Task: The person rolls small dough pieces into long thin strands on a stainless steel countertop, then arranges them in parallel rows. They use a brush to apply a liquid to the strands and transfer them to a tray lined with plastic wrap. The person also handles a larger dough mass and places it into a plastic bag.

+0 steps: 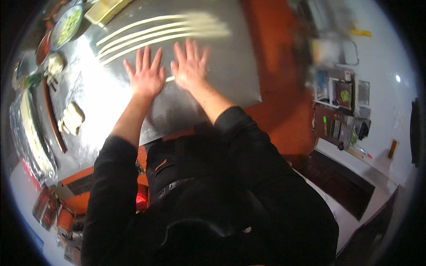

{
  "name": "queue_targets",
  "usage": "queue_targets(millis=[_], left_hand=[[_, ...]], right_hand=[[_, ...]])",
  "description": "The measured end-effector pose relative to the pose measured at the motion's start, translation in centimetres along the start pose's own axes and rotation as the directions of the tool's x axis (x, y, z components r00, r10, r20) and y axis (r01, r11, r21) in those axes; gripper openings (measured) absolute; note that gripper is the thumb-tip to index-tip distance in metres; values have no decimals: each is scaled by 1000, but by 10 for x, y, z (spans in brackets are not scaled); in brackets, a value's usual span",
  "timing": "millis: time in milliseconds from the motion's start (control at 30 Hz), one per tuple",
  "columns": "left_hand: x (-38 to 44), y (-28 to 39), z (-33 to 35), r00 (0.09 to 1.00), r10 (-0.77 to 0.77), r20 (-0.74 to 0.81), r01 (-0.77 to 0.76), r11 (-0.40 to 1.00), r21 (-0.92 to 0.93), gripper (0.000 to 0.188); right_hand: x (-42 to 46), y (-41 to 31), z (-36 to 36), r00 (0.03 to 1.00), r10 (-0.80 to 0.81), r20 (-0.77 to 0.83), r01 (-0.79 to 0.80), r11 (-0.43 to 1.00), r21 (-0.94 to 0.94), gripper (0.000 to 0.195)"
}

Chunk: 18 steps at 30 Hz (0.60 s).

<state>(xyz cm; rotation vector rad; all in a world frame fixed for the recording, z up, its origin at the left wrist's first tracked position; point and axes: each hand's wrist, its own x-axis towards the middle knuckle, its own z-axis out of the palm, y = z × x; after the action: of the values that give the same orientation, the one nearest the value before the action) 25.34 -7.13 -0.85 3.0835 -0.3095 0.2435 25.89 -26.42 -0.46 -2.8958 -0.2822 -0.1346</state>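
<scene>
Both palms press down side by side on the steel tabletop (229, 69). A short bit of a thin dough rope (170, 79) shows between them; the rest of it is hidden under the hands. My left hand (145, 74) lies flat with its fingers spread and holds nothing. Just right of it, my right hand (190, 66) is also flat with spread fingers, slightly blurred. Beyond my fingertips several long, pale dough ropes (146, 36) lie roughly parallel, their right ends blurred.
At the left sit a cluster of dough pieces (71, 118), a wooden rolling pin (53, 116) and a plastic-wrapped dough length (33, 129). Farther back are a bowl of chopped greens (66, 28) and a rectangular tray (106, 12). The table's corner (260, 100) is at the right.
</scene>
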Motion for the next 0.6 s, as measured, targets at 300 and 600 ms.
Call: queue_targets(millis=[300,600], left_hand=[[-162,19,-64,891,-27,452,88,989,-115,70],[-84,-60,0,990,-134,53,140,977,-162,64]], right_hand=[[-149,19,-58,988,-41,150,29,996,81,59],[-37,61,-22,1000,1,-24,-1,1000,-10,66]])
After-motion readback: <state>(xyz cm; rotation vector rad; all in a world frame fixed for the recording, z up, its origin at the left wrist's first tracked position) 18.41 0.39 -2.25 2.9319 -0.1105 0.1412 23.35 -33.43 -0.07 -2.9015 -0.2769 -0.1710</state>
